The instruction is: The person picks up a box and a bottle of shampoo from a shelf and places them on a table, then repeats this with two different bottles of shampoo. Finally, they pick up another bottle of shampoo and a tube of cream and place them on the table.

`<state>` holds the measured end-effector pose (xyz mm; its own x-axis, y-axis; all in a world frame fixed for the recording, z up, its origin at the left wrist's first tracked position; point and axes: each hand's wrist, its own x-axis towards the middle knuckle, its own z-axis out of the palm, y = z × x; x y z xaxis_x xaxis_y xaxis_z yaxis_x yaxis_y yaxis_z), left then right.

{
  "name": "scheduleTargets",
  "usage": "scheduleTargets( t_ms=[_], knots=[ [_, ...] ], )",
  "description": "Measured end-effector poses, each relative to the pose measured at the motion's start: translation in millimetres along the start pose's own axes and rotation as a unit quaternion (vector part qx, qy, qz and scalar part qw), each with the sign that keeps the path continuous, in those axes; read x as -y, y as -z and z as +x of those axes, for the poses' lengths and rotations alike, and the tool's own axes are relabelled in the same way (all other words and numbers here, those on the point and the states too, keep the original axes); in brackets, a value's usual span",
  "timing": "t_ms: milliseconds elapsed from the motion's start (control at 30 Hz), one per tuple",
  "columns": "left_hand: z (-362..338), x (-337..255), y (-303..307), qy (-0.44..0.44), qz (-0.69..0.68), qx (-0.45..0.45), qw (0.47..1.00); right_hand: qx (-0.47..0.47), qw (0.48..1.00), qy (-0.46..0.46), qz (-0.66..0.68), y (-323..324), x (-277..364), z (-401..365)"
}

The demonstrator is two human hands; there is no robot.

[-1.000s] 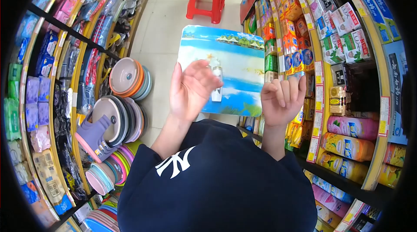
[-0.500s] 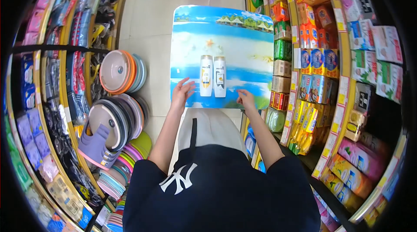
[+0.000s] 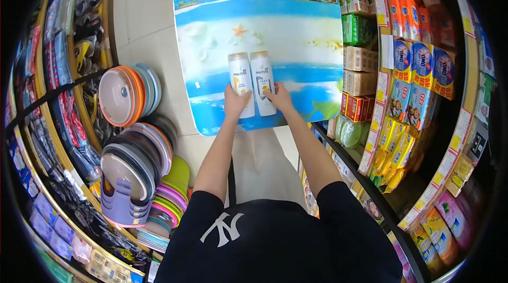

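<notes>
Two white Pantene bottles lie side by side on a table with a beach picture [image 3: 211,50], caps toward the far side. My left hand [image 3: 235,103] is closed around the lower part of the left bottle [image 3: 241,74], which has a yellow label design; its thumb rests on the front. My right hand [image 3: 281,99] grips the lower right side of the other bottle [image 3: 260,68], marked with a dark design, thumb across the label. The fingers beneath or beside the bottles are partly hidden. A narrow gap separates the bottles.
Stacked plastic basins [image 3: 119,97] and a purple slotted container [image 3: 124,201] stand on the left, before shelves of packaged goods. Shelves with boxed OMO packs [image 3: 422,63] and yellow packets [image 3: 391,142] line the right. Pale floor tiles [image 3: 145,34] show beside the table.
Both hands have moved inward from beside the bottles and taken hold of them, one each. The view has shifted closer to the table, and the red stool has left the view.
</notes>
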<state>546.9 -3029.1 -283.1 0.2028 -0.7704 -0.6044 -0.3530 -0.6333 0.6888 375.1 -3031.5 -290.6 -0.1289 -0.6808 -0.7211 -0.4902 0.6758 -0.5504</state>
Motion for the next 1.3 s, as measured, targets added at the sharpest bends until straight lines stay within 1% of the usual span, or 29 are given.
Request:
scheduleTargets(
  t_ms=[33,67,167,267,367,467,533,567,600,633,667,700,733,767,800,833,867,900,967,1033,1067,1100,1167,1200,1267,1300],
  knots=[
    [-2.2,-0.4,-2.5,-0.023,0.034,-0.019,0.999,-0.01,1.0,0.002,-0.006,-5.1,0.8,1.7],
    [-2.7,-1.5,-4.2,0.006,-0.001,-0.008,1.0,-0.02,1.0,0.004,-0.012,-9.9,1.6,2.6],
    [6.7,15.2,-15.8,0.032,0.113,-0.015,0.993,-0.027,0.999,0.013,-0.025,-20.3,0.9,9.1],
    [5.4,17.4,-16.9,0.032,0.09,-0.029,0.995,-0.062,0.99,0.016,-0.128,-27.8,11.7,6.3],
    [-5.7,-0.6,-9.0,0.035,0.028,-0.027,0.999,-0.063,0.996,0.051,-0.031,-32.3,5.5,6.3],
    [-13.8,6.6,-0.7,0.062,0.035,-0.031,0.997,-0.069,0.994,0.054,-0.062,-19.0,17.6,-13.6],
    [-21.2,20.8,8.5,0.026,0.047,-0.045,0.998,-0.066,0.991,0.071,-0.091,-6.6,13.1,-32.0],
    [-27.1,22.0,16.3,0.039,0.048,-0.028,0.998,-0.07,0.989,0.079,-0.105,1.6,7.5,-42.7],
    [-33.4,26.3,29.0,0.048,0.054,-0.007,0.997,-0.044,0.99,0.067,-0.113,10.2,-0.3,-55.8],
    [-25.0,69.9,30.1,0.009,0.054,-0.025,0.998,-0.024,0.991,0.056,-0.118,19.6,-7.8,-69.9],
    [-26.1,85.8,41.8,-0.028,0.04,-0.012,0.999,-0.019,0.991,0.043,-0.124,28.5,-16.9,-84.5],
    [-36.8,84.4,53.8,-0.031,0.014,-0.024,0.999,-0.015,0.991,0.028,-0.132,36.4,-28.0,-103.4],
    [-44.1,88.4,66.5,-0.016,0.017,-0.027,0.999,-0.027,0.991,0.021,-0.129,43.2,-39.8,-122.5],
    [-51.5,92.3,79.6,0.009,0.029,-0.039,0.999,-0.02,0.99,-0.014,-0.137,50.9,-52.7,-140.7],
    [-48.6,114.0,93.0,0.01,0.007,-0.006,1.0,-0.038,0.99,-0.016,-0.137,56.4,-71.5,-158.7],
    [-57.2,112.6,105.9,-0.011,0.067,-0.045,0.997,-0.052,0.989,-0.017,-0.136,60.6,-88.6,-177.1],
    [-63.8,111.8,119.2,-0.008,0.038,-0.039,0.999,-0.069,0.987,-0.041,-0.14,65.0,-99.5,-196.0],
    [-65.7,109.2,133.2,0.003,0.061,-0.016,0.998,-0.084,0.984,-0.065,-0.143,69.1,-108.9,-214.3],
    [-84.3,85.8,157.5,0.029,0.033,0.003,0.999,-0.092,0.98,-0.116,-0.132,76.4,-129.0,-250.3],
    [-79.5,96.0,174.1,0.007,0.091,-0.025,0.996,-0.12,0.974,-0.164,-0.102,79.1,-144.0,-285.3],
    [-65.3,123.7,182.7,-0.028,0.069,-0.027,0.997,-0.13,0.972,-0.178,-0.087,78.3,-151.5,-300.6],
    [-48.4,133.8,183.1,-0.064,0.047,-0.026,0.996,-0.142,0.969,-0.191,-0.07,75.9,-158.9,-315.3],
    [-71.2,80.5,185.6,0.016,0.085,-0.002,0.996,-0.166,0.96,-0.222,-0.035,66.4,-165.3,-333.9],
    [-88.6,46.0,183.0,0.06,0.061,0.036,0.996,-0.176,0.955,-0.239,-0.019,60.6,-168.8,-343.1],
    [-84.1,41.7,167.4,0.023,-0.012,0.05,0.998,-0.178,0.946,-0.27,0.0,48.8,-175.9,-359.3],
    [-79.0,43.8,159.0,0.005,-0.047,0.06,0.997,-0.178,0.948,-0.265,0.002,41.5,-178.0,-366.0]
  ],
)
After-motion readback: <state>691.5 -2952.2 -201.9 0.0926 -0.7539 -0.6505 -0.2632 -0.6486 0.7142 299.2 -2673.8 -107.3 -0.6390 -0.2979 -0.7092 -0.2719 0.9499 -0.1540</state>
